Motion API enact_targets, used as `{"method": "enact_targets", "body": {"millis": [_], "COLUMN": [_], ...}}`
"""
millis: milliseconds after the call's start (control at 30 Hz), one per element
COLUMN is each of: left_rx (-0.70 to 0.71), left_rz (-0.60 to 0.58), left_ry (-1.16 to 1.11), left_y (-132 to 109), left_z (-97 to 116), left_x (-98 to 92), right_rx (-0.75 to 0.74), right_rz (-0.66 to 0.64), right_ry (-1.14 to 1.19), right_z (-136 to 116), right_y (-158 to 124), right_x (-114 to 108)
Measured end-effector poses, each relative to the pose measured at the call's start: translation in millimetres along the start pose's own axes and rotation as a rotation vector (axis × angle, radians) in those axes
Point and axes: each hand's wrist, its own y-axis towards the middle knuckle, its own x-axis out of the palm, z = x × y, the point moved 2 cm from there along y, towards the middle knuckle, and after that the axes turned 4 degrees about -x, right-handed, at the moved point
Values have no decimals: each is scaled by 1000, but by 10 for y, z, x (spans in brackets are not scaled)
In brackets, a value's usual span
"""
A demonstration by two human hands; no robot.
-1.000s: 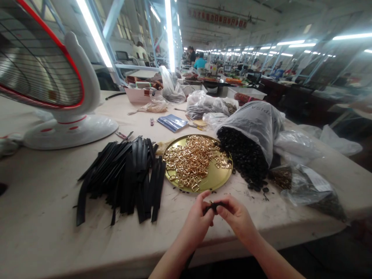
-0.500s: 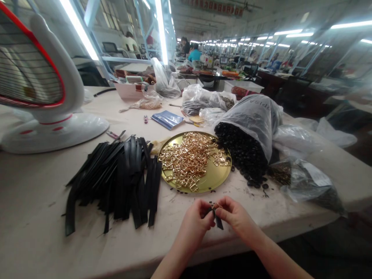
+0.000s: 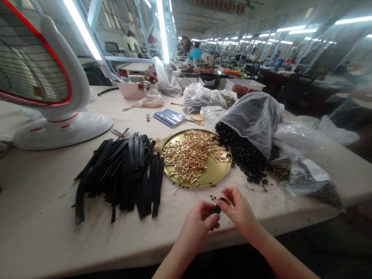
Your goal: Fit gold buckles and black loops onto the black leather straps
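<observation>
Left hand: my left hand [image 3: 202, 220] is curled nearly closed, thumb and fingers pinching a black strap [image 3: 216, 209].
Right hand: my right hand [image 3: 240, 214] is closed in a pinch at the strap's far end, thumb and fingertips on a gold buckle [image 3: 228, 200].
Strap position: between my two hands, above the near edge of the table [image 3: 139, 244]; my fingers hide part of it.
Buckle fit: cannot tell whether the strap passes through the buckle.
Tray: the round gold tray [image 3: 214, 175] lies beyond my hands, bearing a heap of buckles [image 3: 190, 155].
Strap pile: black straps [image 3: 124, 174] lie left of the tray.
Bag: a translucent bag [image 3: 251, 120] lies right of the tray, black pieces [image 3: 242, 149] spilling from its mouth.
Fan: a white fan [image 3: 78, 79] stands at far left.
</observation>
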Motion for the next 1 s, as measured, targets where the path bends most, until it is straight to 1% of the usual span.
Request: {"method": "enact_targets", "body": {"millis": [133, 233, 333, 433, 533, 633, 700, 767, 900, 933, 1000], "left_rx": [43, 68, 52, 48, 89, 166, 197, 185, 105, 79, 43], "left_rz": [0, -39, -41, -13, 1, 12, 24, 28, -37, -57, -76], "left_ry": [52, 119, 169, 199, 274, 401, 458, 456, 463, 467, 450], "left_y": [-13, -48, -83, -103, -111, -116, -116, -110, -69, -53, -18], "left_z": [-23, -48, -81, -117, -142, -141, -129, -114, -94, -94, -95], "left_x": [-13, -54, -88, -98, -78, -46, -42, -66, -166, -191, -231], "right_rx": [-103, -158, -175, -190, -199, -178, -169, -140, 26, 38, -3], "right_rz": [-113, -101, -122, -211, -309, -356, -362, -360, -310, -285, -233], "right_ry": [-104, -147, -174, -198, -183, -187, -195, -161, 42, 65, 20], "right_z": [-73, -94, -103, -137, -188, -203, -176, -116, 57, 89, 123], "right_y": [-87, -126, -160, -191, -208, -197, -176, -153, -115, -106, -86], "right_x": [9, -3, 0, -10, -42, -59, -46, -17, 30, 32, 23]}}
